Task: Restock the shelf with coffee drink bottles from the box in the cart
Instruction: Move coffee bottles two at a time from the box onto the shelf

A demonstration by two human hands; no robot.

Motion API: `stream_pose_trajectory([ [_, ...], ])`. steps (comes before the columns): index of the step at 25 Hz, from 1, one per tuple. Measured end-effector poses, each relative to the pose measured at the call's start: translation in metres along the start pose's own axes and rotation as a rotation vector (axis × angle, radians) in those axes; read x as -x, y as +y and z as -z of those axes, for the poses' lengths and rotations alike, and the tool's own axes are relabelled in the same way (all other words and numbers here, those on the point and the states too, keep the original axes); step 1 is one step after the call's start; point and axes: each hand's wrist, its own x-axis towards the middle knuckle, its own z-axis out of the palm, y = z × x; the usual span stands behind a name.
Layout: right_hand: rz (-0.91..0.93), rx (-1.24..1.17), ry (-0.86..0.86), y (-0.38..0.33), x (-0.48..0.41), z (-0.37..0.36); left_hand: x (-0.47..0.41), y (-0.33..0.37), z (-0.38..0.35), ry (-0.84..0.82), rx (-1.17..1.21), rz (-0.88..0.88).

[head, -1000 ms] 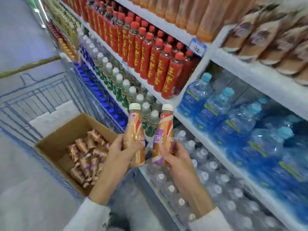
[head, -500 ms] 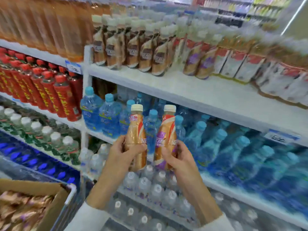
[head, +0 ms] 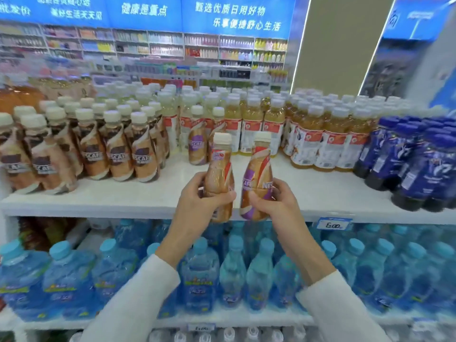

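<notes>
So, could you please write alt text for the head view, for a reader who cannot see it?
The left hand grips a gold coffee drink bottle and the right hand a purple-banded coffee bottle, side by side before a white shelf. Similar coffee bottles stand at its left; blue water bottles fill the shelf below.

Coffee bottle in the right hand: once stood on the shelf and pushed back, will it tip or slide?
Probably tippy: the bottle is tall and narrows toward its cap. It likely slides easily, since the shelf looks smooth. It seems stiff; the right hand leaves no visible dent.
</notes>
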Motion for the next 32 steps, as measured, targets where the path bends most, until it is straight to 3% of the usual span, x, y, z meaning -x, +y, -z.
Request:
stream_pose_trajectory([
  [9, 0.083, 0.193, 0.019, 0.003, -0.065, 0.013, -0.068, -0.01, -0.022, -0.085, -0.068, -0.083],
  [20, 0.087, 0.287, -0.194, 0.003, -0.081, 0.045, -0.056, -0.016, -0.038, 0.139, -0.336, -0.041],
  [23, 0.092, 0.307, -0.182, 0.008, -0.081, 0.046, -0.059, -0.016, -0.031, 0.065, -0.282, 0.004],
  [27, 0.128, 0.321, -0.167, 0.011, -0.079, 0.047, -0.066, -0.016, -0.021, -0.157, -0.175, 0.004],
  [32, 0.215, 0.506, -0.022, 0.013, -0.069, 0.038, -0.063, -0.019, -0.029, -0.133, -0.247, -0.051],
])
